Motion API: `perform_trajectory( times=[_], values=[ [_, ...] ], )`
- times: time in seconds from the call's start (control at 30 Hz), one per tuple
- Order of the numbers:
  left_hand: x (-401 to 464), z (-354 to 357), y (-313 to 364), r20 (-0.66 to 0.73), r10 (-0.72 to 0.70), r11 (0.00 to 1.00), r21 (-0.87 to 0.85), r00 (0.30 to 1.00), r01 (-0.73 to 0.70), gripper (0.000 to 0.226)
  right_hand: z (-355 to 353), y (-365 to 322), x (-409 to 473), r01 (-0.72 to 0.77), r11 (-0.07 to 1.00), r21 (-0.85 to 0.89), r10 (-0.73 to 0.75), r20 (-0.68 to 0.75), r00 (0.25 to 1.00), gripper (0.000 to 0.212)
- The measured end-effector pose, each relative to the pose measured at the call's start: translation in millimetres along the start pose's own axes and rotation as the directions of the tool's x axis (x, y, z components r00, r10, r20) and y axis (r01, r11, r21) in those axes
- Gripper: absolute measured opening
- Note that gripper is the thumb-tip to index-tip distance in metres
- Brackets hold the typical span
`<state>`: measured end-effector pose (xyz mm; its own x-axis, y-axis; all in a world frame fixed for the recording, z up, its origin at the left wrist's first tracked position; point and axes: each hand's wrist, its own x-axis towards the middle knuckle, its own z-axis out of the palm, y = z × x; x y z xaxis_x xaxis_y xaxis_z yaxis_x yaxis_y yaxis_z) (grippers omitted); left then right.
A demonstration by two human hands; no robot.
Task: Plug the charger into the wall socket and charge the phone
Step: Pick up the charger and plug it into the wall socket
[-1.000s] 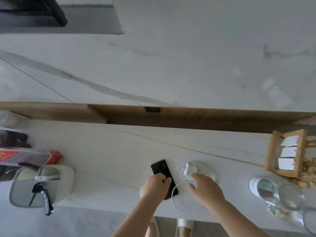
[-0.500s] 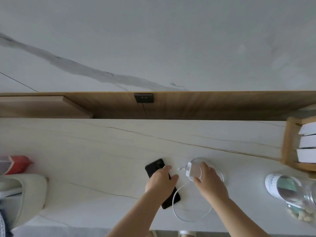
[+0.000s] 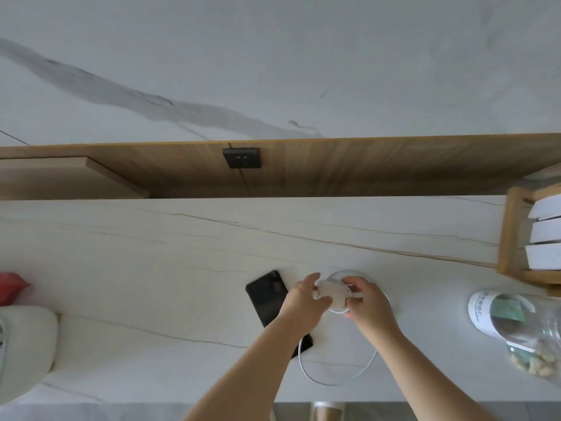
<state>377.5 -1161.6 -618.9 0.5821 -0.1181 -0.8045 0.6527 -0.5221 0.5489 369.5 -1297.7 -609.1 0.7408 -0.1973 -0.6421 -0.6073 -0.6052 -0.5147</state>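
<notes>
Both forearms are bare, no sleeves in view; the left hand (image 3: 303, 296) and right hand (image 3: 365, 302) wear nothing.

There were two bare hands, left (image 3: 303, 300) and right (image 3: 365, 302), one black rectangular phone (image 3: 267, 296), one white charger (image 3: 332, 294), one dark wall socket (image 3: 242, 158), and one clear glass jar (image 3: 522, 326).

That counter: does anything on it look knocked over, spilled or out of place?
One thing: the glass jar at the right lies on its side, nuts pooled at one end, nothing visibly spilled. Otherwise ordinary: the phone lies flat, and both hands, left and right, hold the white charger.
</notes>
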Motion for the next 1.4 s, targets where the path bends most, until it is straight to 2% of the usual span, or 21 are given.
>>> perform_trajectory(
  times=[0.2, 0.33, 0.4, 0.53, 0.63, 0.77, 0.9, 0.97, 1.0, 1.07, 1.13, 1.2, 1.3, 1.37, 1.4],
  values=[
    [-9, -26, 5, -0.107, -0.002, 1.0, 0.016, 0.994, 0.004, 0.062, -10, -24, -9, 0.095, 0.987, 0.131, -0.099, 0.022, 0.995, 0.033],
    [-21, -56, 7, -0.188, 0.025, 1.0, 0.016, 0.982, -0.022, 0.032, -15, -48, -16, 0.146, 0.965, 0.216, -0.162, 0.057, 0.985, 0.027],
    [-24, -68, 6, -0.216, 0.045, 0.999, 0.027, 0.975, -0.04, 0.027, -15, -59, -17, 0.158, 0.956, 0.245, -0.189, 0.106, 0.976, 0.028],
    [-24, -78, 8, -0.227, 0.044, 0.998, 0.044, 0.973, -0.034, 0.033, -9, -80, -14, 0.204, 0.955, 0.217, -0.241, 0.163, 0.957, 0.029],
    [-21, -75, 6, -0.252, 0.046, 0.997, 0.072, 0.967, -0.028, 0.039, -5, -81, -6, 0.211, 0.967, 0.141, -0.228, 0.118, 0.967, 0.031],
    [-18, -69, -4, -0.243, 0.068, 0.992, 0.121, 0.968, -0.04, 0.052, -3, -71, 2, 0.167, 0.977, 0.135, -0.179, 0.085, 0.98, 0.03],
    [-12, -61, -15, -0.212, 0.093, 0.984, 0.167, 0.973, -0.057, 0.05, -3, -59, 10, 0.177, 0.978, 0.111, -0.182, 0.036, 0.983, 0.031],
    [-8, -57, -17, -0.202, 0.192, 0.936, 0.333, 0.96, -0.117, 0.047, -7, -52, 18, 0.189, 0.98, 0.058, -0.191, 0.02, 0.981, 0.034],
    [-6, -54, -17, -0.17, 0.265, 0.879, 0.447, 0.949, -0.165, 0.048, -9, -48, 22, 0.199, 0.979, 0.041, -0.2, 0.018, 0.98, 0.035],
    [0, -46, -16, -0.039, 0.389, 0.699, 0.663, 0.92, -0.268, 0.053, -16, -40, 29, 0.234, 0.972, -0.013, -0.234, 0.02, 0.972, 0.034],
    [8, -37, -15, 0.088, 0.414, 0.51, 0.802, 0.906, -0.311, 0.06, -20, -33, 35, 0.257, 0.963, -0.086, -0.256, 0.02, 0.966, 0.028],
    [16, -31, -13, 0.144, 0.387, 0.393, 0.868, 0.911, -0.304, 0.068, -22, -27, 42, 0.256, 0.962, -0.096, -0.256, 0.007, 0.967, 0.018],
    [28, -29, -11, 0.146, 0.382, 0.325, 0.903, 0.912, -0.281, 0.073, -22, -24, 47, 0.269, 0.958, -0.098, -0.274, -0.039, 0.961, 0.005],
    [32, -34, -11, 0.143, 0.402, 0.345, 0.891, 0.904, -0.295, 0.063, -21, -25, 49, 0.305, 0.944, -0.125, -0.316, -0.076, 0.946, 0.005],
    [32, -38, -11, 0.142, 0.407, 0.39, 0.866, 0.902, -0.313, 0.06, -21, -27, 50, 0.329, 0.933, -0.145, -0.344, -0.088, 0.935, 0.007]
  ],
)
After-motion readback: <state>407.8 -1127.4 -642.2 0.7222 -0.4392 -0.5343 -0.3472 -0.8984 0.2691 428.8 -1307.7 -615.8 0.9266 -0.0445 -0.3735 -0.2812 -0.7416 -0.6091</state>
